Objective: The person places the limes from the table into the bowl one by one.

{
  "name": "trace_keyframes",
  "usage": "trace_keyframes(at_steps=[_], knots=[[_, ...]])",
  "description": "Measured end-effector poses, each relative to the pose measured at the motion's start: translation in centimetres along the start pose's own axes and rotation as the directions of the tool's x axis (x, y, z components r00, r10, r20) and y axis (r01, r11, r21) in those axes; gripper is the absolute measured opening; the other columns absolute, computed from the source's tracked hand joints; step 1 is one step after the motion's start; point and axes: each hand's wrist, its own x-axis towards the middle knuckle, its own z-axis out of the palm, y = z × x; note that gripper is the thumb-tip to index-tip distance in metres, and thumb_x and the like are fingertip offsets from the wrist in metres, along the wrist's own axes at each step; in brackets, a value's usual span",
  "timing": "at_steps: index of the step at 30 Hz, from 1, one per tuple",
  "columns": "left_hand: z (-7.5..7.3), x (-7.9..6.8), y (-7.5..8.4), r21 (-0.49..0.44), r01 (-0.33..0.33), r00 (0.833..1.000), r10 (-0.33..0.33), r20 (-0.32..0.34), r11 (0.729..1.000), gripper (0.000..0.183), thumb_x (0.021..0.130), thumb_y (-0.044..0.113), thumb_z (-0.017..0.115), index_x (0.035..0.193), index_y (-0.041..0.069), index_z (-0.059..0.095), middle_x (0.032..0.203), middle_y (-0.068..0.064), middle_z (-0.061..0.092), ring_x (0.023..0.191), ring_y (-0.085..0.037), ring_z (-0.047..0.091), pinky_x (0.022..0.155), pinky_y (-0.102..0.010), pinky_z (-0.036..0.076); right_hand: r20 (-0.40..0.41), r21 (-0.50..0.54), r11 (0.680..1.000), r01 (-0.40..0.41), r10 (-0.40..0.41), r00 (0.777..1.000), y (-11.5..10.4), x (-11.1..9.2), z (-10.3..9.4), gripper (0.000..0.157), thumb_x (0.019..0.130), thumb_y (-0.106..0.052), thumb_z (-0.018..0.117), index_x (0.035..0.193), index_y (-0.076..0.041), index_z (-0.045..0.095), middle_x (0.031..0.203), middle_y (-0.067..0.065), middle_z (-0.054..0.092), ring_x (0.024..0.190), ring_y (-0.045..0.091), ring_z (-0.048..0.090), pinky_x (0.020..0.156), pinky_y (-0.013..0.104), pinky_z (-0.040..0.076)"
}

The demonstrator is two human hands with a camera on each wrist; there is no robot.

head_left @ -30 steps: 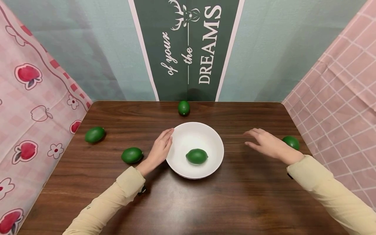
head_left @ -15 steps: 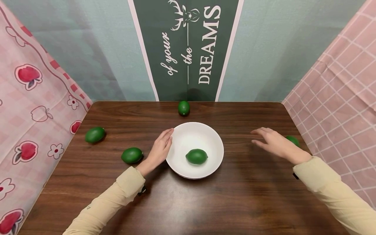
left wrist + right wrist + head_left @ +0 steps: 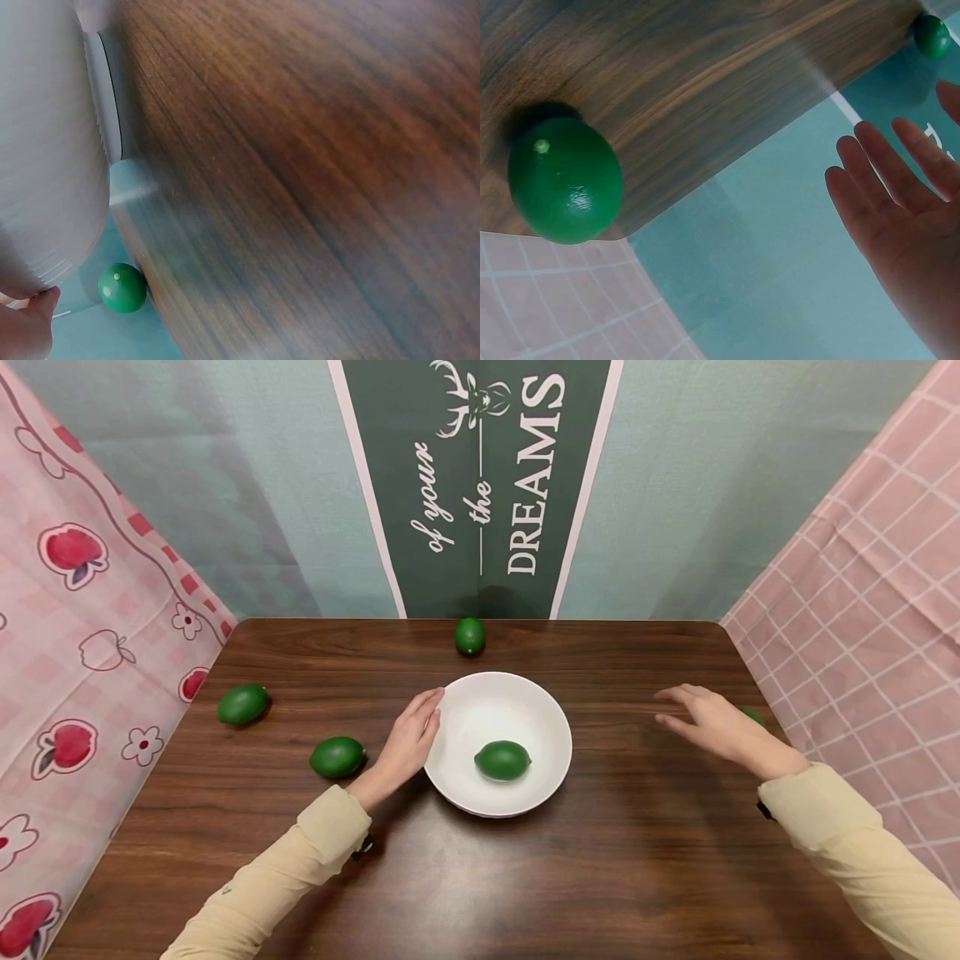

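A white bowl (image 3: 457, 768) sits mid-table with one green lime (image 3: 502, 761) inside. My left hand (image 3: 405, 743) holds the bowl's left rim, thumb over the edge and fingers along the outside; in the left wrist view its fingertips (image 3: 43, 304) touch the bowl's wall (image 3: 45, 150). To the right, my right hand (image 3: 720, 727) hovers over the table with fingers extended, holding nothing. Behind it, mostly hidden in the head view, lies another lime (image 3: 752, 717); the right wrist view shows this lime (image 3: 566, 184) whole, apart from the open palm (image 3: 915, 240).
Limes also lie on the brown table (image 3: 510, 885): one at the back (image 3: 469, 636), one far left (image 3: 243, 704) and one beside my left wrist (image 3: 337, 757). Cloth hangs behind the table and along both sides, including a pink checked curtain (image 3: 877, 577).
My right hand has moved to the right, away from the bowl, and now covers more of the right-hand lime. My left hand and the bowl have stayed in place.
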Motion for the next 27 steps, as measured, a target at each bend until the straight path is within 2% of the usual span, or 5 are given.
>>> trace_keyframes(at_steps=[8,15,23,27], knots=[[0.0,0.0,0.1,-0.004,-0.002,1.0,0.002,-0.003,1.0,0.037,0.096,0.009,0.04,0.129,-0.005,0.047,0.13,-0.017,0.048,0.119,-0.027,0.046,0.099,-0.037,0.038,-0.036,0.0,1.0,-0.002,0.002,0.999,1.0,-0.1,-0.1,0.04,0.091,-0.021,0.056,0.121,0.005,0.051,0.117,0.028,0.051,0.107,0.046,0.047,0.084,0.057,0.04],[0.0,0.0,0.0,-0.005,-0.009,1.0,0.009,-0.012,1.0,0.036,0.096,0.009,0.04,0.129,-0.005,0.047,0.129,-0.017,0.049,0.118,-0.027,0.047,0.099,-0.037,0.038,-0.039,-0.014,1.0,-0.028,0.028,0.999,2.0,-0.2,-0.2,0.041,0.091,-0.021,0.055,0.121,0.007,0.05,0.116,0.029,0.051,0.105,0.046,0.047,0.083,0.057,0.04],[0.0,0.0,0.1,-0.01,-0.008,1.0,0.008,-0.009,1.0,0.036,0.096,0.008,0.04,0.129,-0.005,0.047,0.129,-0.017,0.049,0.119,-0.027,0.047,0.099,-0.037,0.038,-0.007,-0.016,0.996,-0.085,0.085,0.996,3.1,-0.4,-0.1,0.045,0.093,-0.026,0.052,0.124,0.007,0.047,0.12,0.031,0.047,0.108,0.048,0.044,0.086,0.059,0.037],[0.0,0.0,0.1,-0.011,-0.005,1.0,0.005,-0.008,1.0,0.036,0.096,0.009,0.04,0.129,-0.005,0.047,0.129,-0.017,0.048,0.119,-0.027,0.047,0.099,-0.037,0.038,-0.029,-0.021,0.996,-0.082,0.081,0.996,3.7,-0.5,0.0,0.044,0.093,-0.025,0.052,0.122,0.007,0.048,0.118,0.032,0.047,0.107,0.049,0.045,0.085,0.058,0.037]])
